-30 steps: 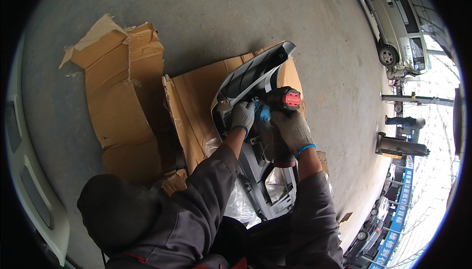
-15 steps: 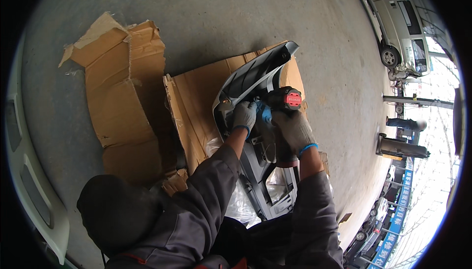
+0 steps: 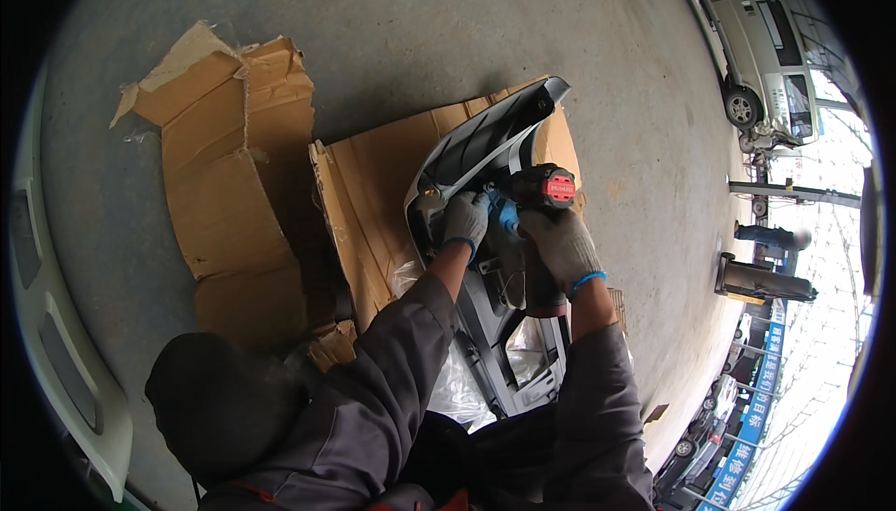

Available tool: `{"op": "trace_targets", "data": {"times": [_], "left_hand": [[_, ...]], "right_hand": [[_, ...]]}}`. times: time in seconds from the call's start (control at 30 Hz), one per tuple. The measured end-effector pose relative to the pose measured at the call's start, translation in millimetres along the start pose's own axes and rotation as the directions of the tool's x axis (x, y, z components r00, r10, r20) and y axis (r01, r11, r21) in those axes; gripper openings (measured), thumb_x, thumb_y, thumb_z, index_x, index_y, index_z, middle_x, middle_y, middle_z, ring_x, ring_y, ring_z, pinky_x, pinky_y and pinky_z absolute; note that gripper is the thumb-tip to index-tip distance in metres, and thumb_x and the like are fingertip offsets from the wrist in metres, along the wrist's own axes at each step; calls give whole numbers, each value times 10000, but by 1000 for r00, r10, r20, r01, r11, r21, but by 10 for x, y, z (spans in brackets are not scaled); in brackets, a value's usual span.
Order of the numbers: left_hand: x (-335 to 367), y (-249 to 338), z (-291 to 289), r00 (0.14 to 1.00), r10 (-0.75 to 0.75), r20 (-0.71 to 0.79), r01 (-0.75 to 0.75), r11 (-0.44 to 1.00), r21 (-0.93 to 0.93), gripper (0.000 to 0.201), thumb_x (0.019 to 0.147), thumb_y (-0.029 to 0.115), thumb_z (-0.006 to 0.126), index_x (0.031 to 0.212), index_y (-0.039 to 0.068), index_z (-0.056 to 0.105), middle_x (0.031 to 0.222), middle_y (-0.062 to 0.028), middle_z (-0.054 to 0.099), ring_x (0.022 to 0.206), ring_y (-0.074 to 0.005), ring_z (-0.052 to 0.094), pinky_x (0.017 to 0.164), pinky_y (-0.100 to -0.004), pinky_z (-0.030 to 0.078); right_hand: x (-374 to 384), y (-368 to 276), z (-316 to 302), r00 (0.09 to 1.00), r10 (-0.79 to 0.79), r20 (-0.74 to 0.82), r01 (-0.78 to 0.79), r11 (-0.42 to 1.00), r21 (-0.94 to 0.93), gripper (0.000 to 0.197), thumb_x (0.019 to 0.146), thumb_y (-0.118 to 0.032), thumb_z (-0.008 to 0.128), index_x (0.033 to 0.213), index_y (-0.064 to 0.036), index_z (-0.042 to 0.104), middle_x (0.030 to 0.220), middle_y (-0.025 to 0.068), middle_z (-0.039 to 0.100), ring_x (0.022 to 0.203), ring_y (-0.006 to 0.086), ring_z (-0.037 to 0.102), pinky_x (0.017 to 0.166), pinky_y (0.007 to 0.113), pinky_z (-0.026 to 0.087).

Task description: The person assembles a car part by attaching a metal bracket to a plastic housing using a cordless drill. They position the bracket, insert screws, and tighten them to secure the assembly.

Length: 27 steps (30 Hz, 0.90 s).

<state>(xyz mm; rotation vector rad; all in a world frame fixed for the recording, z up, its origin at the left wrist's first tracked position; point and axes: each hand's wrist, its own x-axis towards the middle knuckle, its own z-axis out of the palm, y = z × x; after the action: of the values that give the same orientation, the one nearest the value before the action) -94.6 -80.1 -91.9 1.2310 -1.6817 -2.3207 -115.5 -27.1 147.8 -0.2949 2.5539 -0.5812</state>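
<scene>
A grey and black plastic car bumper [image 3: 485, 142] lies on flattened cardboard in front of me, its hollow inner side facing up. In my gloved right hand [image 3: 565, 248] is a black cordless power tool [image 3: 534, 186] with a red patch on its end, held against the bumper's inside. The tool's tip is hidden. My left hand [image 3: 464, 218], in a pale glove, is closed at the bumper's inner side close to the tool; its fingertips are partly hidden. Blue glove material [image 3: 504, 212] shows between the two hands.
A torn, opened cardboard box [image 3: 224, 184] stands to the left, and cardboard [image 3: 364, 194] lies under the bumper. Clear plastic wrap [image 3: 457, 385] is near my legs. A pale vehicle panel [image 3: 70, 352] runs along the left rim. A van [image 3: 761, 44] and a person [image 3: 770, 236] are far right.
Almost nothing differs. My right hand and the power tool have shifted very slightly to the right; the left hand stays at the bumper.
</scene>
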Motion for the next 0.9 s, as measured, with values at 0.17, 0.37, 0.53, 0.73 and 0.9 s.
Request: {"op": "trace_targets", "data": {"times": [0.17,0.37,0.53,0.73,0.9], "left_hand": [[-53,50,3,1000,9,-2,-9,1000,-12,353,1011,295,624,938,-36,719,857,-266,698,806,-429,675,722,-483,494],[-44,42,-7,1000,11,-11,-11,1000,-23,346,1007,287,625,934,-38,719,854,-270,692,797,-426,672,717,-485,488],[-50,34,16,1000,12,-26,-13,999,-44,343,1004,283,625,930,-39,714,839,-273,684,771,-434,656,706,-486,479],[-19,13,14,1000,13,-8,-13,1000,-8,351,1001,285,626,913,-45,708,820,-274,675,761,-437,647,698,-483,474],[-4,-27,27,997,70,-40,-70,998,-6,348,990,283,639,896,-44,709,812,-276,671,763,-440,648,691,-489,470]], "right_hand": [[48,98,-14,999,40,10,-40,999,16,395,876,-354,658,1049,-2,708,895,218,725,847,339,717,785,438,544],[46,64,6,999,33,3,-33,999,-9,395,875,-351,658,1040,5,704,901,211,728,856,333,716,790,429,545],[64,76,-14,998,59,17,-59,998,7,405,873,-353,665,1049,11,703,921,213,731,876,328,716,800,423,544],[66,53,-9,997,74,21,-74,997,-3,406,875,-346,669,1064,11,706,921,210,733,878,316,716,797,415,543],[56,6,-17,996,77,40,-78,997,21,409,876,-348,667,1070,10,704,929,235,727,889,350,717,800,431,542]]}}
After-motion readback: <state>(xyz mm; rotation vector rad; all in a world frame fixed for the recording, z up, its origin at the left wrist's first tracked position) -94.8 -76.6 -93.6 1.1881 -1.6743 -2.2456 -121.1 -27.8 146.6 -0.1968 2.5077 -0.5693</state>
